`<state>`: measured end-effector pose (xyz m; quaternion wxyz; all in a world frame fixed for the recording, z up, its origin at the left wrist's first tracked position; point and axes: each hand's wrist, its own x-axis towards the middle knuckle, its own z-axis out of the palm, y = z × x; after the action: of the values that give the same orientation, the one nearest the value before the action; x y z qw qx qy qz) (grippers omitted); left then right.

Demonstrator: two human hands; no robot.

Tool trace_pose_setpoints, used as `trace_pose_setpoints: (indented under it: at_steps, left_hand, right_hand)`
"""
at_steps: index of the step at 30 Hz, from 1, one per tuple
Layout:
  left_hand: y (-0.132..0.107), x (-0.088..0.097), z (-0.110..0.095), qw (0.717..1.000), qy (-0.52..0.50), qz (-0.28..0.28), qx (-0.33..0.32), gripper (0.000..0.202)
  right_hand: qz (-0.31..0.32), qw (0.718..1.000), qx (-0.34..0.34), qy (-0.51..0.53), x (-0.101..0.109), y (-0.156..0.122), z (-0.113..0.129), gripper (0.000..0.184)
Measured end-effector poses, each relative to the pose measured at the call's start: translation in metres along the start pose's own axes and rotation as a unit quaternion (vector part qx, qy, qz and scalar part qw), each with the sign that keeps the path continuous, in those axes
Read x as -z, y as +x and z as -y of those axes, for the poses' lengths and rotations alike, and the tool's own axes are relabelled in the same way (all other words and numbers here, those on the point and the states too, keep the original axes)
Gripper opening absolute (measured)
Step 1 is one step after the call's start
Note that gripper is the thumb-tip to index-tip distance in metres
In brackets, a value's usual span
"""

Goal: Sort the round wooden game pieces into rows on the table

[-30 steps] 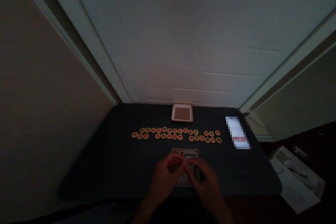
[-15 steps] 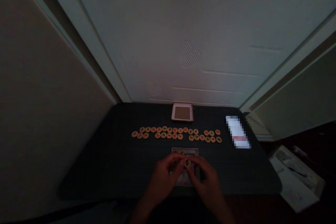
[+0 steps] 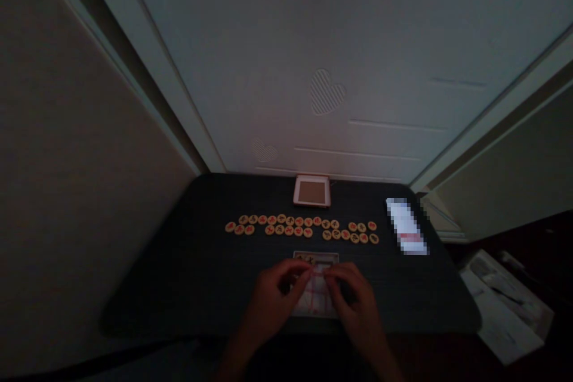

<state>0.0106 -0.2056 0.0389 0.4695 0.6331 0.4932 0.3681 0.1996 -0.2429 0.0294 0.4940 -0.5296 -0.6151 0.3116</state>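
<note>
A shallow light-coloured box (image 3: 316,253) lies on the dark table below both hands. A pale, pink-marked surface (image 3: 317,301) shows inside it. A few round xiangqi pieces (image 3: 309,259) sit at its far left, partly covered by my fingers. Over the left side of the box is my left hand (image 3: 276,291), closed, thumb and fingertips pinched together. My right hand (image 3: 356,297) is over the right side, also closed in a pinch. A small gap separates the fingertips of the two hands. Whatever either pinch holds is hidden in the dim light.
Two uneven rows of xiangqi pieces (image 3: 289,230) with red or black characters lie beyond the box. An open lid-like tray (image 3: 312,205) rests near the white panel (image 3: 268,71). At the right is a bright, blurred-out phone (image 3: 406,227). A white container (image 3: 505,322) stands lower right, beyond the table edge.
A black-marked xiangqi piece was visible between my fingertips; it no longer shows there. My hands have drawn slightly apart, exposing more of the box's pale inside.
</note>
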Motion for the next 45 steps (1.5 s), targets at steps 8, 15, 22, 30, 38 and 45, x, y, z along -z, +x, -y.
trace_pose_setpoints:
  at_steps: [8,15,22,30,38,45]
  left_hand:
    - [0.004,0.021,0.035,0.971,0.201,-0.045,-0.123,0.022]
    - [0.000,0.017,0.050,0.957,0.249,-0.010,-0.145,0.027]
    - [-0.001,0.017,0.048,0.946,0.290,0.006,-0.146,0.032]
    - [-0.003,0.015,0.046,0.942,0.307,0.012,-0.137,0.032]
    - [-0.002,0.016,0.044,0.942,0.308,0.023,-0.131,0.032]
    - [-0.002,0.014,0.049,0.942,0.310,0.017,-0.129,0.034]
  right_hand:
    - [-0.002,0.999,-0.051,-0.005,-0.002,0.004,-0.016,0.013]
    - [-0.006,0.995,-0.020,-0.099,-0.005,0.012,-0.014,0.017]
    - [-0.007,0.978,0.005,-0.210,-0.014,0.015,-0.025,0.014]
    - [-0.026,0.942,0.020,-0.335,-0.023,0.017,-0.028,0.017]
    - [-0.055,0.914,0.037,-0.401,-0.019,0.016,-0.030,0.015]
    - [-0.031,0.913,0.053,-0.403,-0.008,0.008,-0.023,0.013]
